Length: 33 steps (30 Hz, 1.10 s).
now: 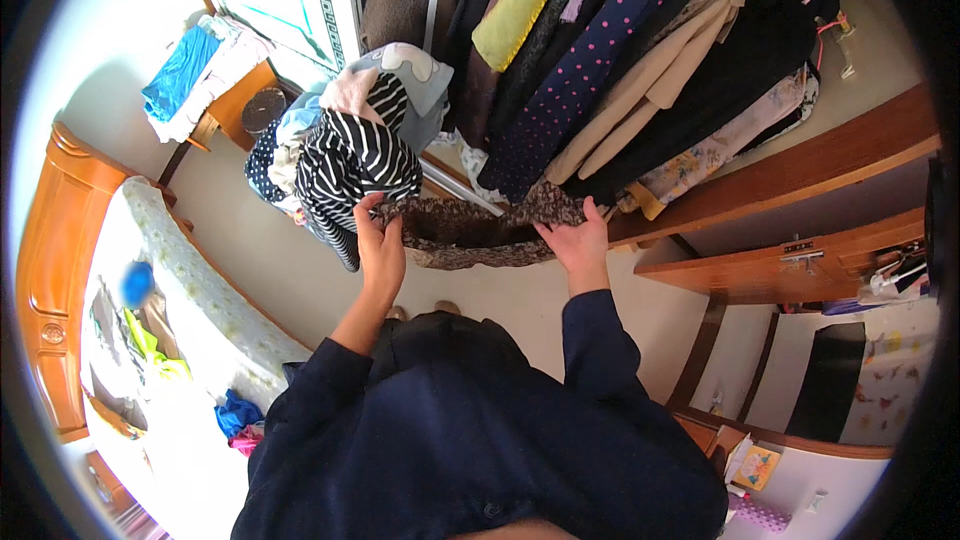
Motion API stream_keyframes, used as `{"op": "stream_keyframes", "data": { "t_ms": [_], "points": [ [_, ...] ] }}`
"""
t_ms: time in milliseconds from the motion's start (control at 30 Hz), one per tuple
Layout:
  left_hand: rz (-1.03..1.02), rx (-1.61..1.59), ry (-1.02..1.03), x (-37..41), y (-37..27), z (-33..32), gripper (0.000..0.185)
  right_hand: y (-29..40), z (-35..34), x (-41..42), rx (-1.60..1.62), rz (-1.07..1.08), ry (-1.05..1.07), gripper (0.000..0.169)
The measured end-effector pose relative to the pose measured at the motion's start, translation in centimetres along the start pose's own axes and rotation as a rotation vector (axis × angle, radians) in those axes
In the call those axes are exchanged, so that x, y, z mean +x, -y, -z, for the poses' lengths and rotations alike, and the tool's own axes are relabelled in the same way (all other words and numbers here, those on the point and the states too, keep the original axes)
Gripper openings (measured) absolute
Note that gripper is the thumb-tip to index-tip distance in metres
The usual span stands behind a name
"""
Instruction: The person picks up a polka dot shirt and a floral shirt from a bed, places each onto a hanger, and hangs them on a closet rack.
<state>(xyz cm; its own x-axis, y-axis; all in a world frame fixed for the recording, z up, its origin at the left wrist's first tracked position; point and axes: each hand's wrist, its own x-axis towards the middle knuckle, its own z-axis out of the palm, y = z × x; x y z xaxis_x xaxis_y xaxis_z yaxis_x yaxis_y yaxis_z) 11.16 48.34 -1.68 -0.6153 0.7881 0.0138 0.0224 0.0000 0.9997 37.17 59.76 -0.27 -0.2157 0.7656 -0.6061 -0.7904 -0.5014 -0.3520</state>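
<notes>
Stretched between my two hands is a brown speckled knit garment [480,251], its opening spread wide before my waist. My left hand [381,244] grips its left edge, thumb and fingers around the fabric. On the opposite side my right hand [576,240] holds the other edge, palm turned up. Just beyond my left hand is a heap of clothes, with a black-and-white striped garment [352,157] on it. Past the knit garment hang a navy polka-dot garment [577,67] and a beige coat [660,82].
A wooden wardrobe frame edge [795,157] runs along the right, with an open wooden door [757,262] below it. To the left stands a bed with a wooden headboard [71,270] and scattered clothes. A small wooden stool [244,101] bearing fabrics is near the window.
</notes>
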Motion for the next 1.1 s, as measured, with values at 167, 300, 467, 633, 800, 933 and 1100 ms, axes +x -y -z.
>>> {"op": "stream_keyframes", "data": {
  "t_ms": [167, 300, 467, 633, 800, 933, 1100],
  "points": [
    [-0.38, 0.263, 0.028, -1.7, -2.7, -1.2, 0.03, 0.7, -2.1, -1.3, -0.657, 0.289, 0.124, 0.072],
    [0.076, 1.028, 1.131, -3.9, -3.8, -2.0, 0.041, 1.1, -4.3, -0.7, -1.269, 0.252, -0.187, 0.078],
    [0.048, 0.86, 1.229, -5.6, -4.2, -2.8, 0.054, 0.7, -5.9, -2.0, -1.881, 0.359, -0.107, 0.075],
    [0.067, 0.659, 1.082, -4.3, -4.3, -2.8, 0.053, -0.9, -7.1, -4.4, -2.119, 0.345, 0.18, 0.06],
    [-0.5, 0.474, 0.257, -1.4, -4.8, -3.2, 0.036, -2.5, -7.7, -7.4, -2.062, 0.715, 0.699, 0.058],
    [-0.229, 0.285, 0.627, 1.0, -4.9, -2.9, 0.033, -2.5, -7.8, -8.1, -2.019, 0.726, 0.872, 0.04],
    [-0.175, 0.031, 0.547, 1.4, -6.0, -2.2, 0.023, -3.5, -5.9, -6.9, -1.818, 0.311, 0.576, 0.045]
  ]
}}
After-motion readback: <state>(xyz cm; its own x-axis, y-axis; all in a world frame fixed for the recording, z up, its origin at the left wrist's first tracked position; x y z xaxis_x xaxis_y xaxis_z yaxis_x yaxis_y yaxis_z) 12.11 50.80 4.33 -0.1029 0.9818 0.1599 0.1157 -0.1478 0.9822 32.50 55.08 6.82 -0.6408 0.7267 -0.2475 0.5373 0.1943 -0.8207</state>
